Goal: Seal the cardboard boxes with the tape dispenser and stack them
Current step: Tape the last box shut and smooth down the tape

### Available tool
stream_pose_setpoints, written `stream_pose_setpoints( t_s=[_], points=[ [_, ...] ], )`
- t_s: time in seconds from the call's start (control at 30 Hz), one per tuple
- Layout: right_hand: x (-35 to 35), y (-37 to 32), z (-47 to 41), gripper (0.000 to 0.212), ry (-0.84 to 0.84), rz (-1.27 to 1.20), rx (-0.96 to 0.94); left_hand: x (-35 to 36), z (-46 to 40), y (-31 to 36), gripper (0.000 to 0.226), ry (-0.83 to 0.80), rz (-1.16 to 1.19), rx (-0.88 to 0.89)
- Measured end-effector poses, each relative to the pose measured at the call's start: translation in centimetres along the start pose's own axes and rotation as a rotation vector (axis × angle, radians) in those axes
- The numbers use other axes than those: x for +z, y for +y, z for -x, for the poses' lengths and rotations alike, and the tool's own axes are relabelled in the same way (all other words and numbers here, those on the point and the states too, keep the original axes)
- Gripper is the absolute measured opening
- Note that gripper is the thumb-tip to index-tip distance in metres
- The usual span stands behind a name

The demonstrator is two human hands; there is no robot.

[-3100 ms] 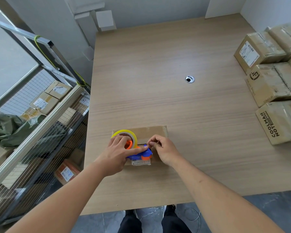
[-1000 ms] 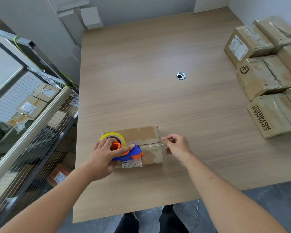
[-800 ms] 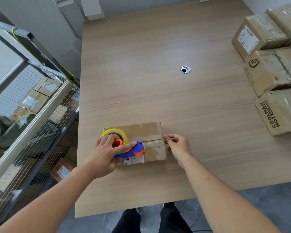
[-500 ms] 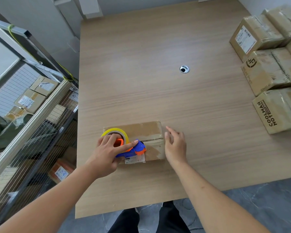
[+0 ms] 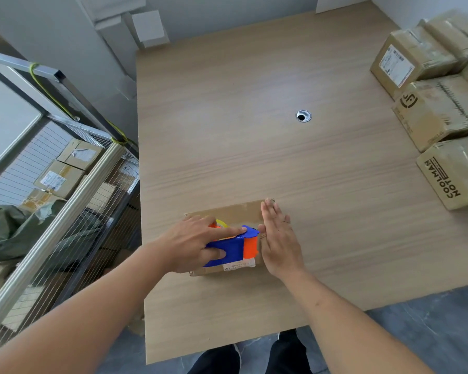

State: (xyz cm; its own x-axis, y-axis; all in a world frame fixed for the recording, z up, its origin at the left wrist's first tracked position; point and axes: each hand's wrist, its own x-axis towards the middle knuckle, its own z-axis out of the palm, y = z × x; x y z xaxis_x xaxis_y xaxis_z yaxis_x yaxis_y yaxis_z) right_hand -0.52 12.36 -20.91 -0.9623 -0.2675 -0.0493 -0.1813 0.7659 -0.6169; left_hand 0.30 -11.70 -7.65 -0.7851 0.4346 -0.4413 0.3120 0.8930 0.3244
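A small cardboard box (image 5: 235,213) lies on the wooden table (image 5: 254,147) near its front edge. My left hand (image 5: 193,242) grips the blue and orange tape dispenser (image 5: 233,249), tipped up on the box's right half, index finger stretched along its top. A bit of the yellow tape roll (image 5: 221,223) shows behind my fingers. My right hand (image 5: 277,238) lies flat with straight fingers against the box's right end. A white label (image 5: 238,265) shows on the box's front face.
Several taped cardboard boxes (image 5: 438,114) stand along the table's right edge. A cable hole (image 5: 303,116) sits mid-table. A wire-mesh cart (image 5: 65,201) holding more boxes stands left of the table. White panels (image 5: 146,28) lean at the far wall.
My left hand slid the dispenser rightward across the box and tipped it up at the right end. My right hand let go of the tape end and flattened against the box's right side.
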Motion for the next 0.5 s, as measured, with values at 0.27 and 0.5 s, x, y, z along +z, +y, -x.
stream_pose_setpoints(
  t_s=[0.27, 0.5],
  points=[
    [0.1, 0.0, -0.1, 0.059, -0.016, 0.114, 0.005, -3.1, 3.7, -6.0, 0.058, -0.228, 0.555, -0.220],
    [0.2, -0.1, -0.3, 0.059, -0.031, 0.168, 0.006, 0.0, 8.0, -12.7, 0.051, -0.224, 0.847, -0.414]
  ],
)
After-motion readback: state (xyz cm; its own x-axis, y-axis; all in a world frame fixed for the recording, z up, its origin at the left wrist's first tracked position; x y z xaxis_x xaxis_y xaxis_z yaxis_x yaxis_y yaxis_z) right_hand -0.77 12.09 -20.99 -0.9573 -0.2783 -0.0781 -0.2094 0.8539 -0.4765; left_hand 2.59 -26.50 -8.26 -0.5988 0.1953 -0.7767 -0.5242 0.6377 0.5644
